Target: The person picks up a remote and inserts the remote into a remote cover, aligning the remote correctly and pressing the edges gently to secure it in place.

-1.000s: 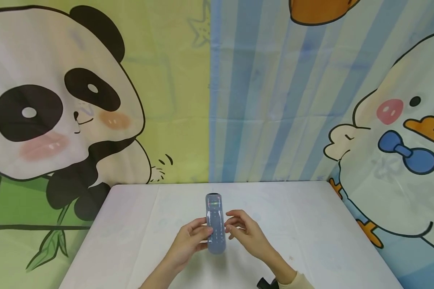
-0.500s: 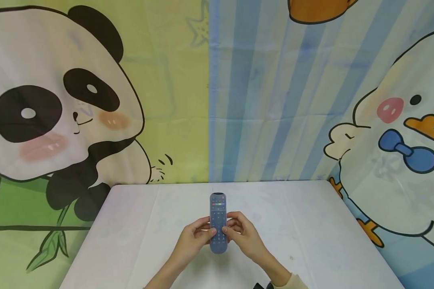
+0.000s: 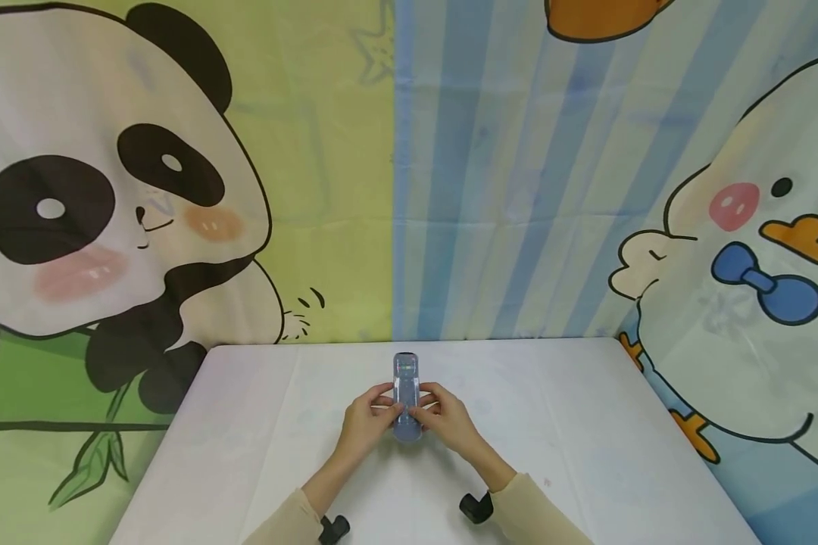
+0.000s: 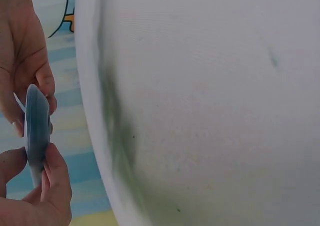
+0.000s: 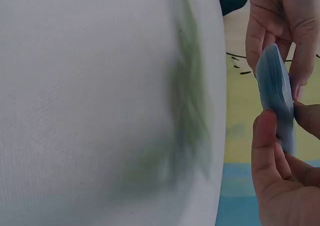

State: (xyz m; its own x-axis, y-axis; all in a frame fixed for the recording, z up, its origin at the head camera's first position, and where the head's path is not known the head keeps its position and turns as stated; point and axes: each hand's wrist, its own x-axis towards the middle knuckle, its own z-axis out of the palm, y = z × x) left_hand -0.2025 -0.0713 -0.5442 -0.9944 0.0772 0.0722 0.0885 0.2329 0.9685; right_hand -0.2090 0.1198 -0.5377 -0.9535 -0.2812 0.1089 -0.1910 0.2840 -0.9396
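A slim blue-grey remote control (image 3: 406, 393) with a glossy face is held upright over the white table, between both hands. My left hand (image 3: 364, 428) pinches its left edge, thumb on the face and fingers behind. On the opposite edge my right hand (image 3: 453, 424) grips it the same way. Seen edge-on in the left wrist view, the remote control (image 4: 38, 123) sits between the thumb and fingers of the left hand (image 4: 42, 198). The right wrist view has the right hand (image 5: 285, 191) around the lower part of the remote control (image 5: 276, 93). Glare blurs the buttons.
The white table (image 3: 300, 454) reaches back to a cartoon-printed cloth backdrop (image 3: 491, 189) with a panda and a white bird. Black wrist devices (image 3: 476, 507) sit by the beige sleeves (image 3: 535, 511).
The right hand, loose beside the remote control a second ago, has come to grip its right edge. Both hands have since carried it farther forward, and it now looks smaller and tilted.
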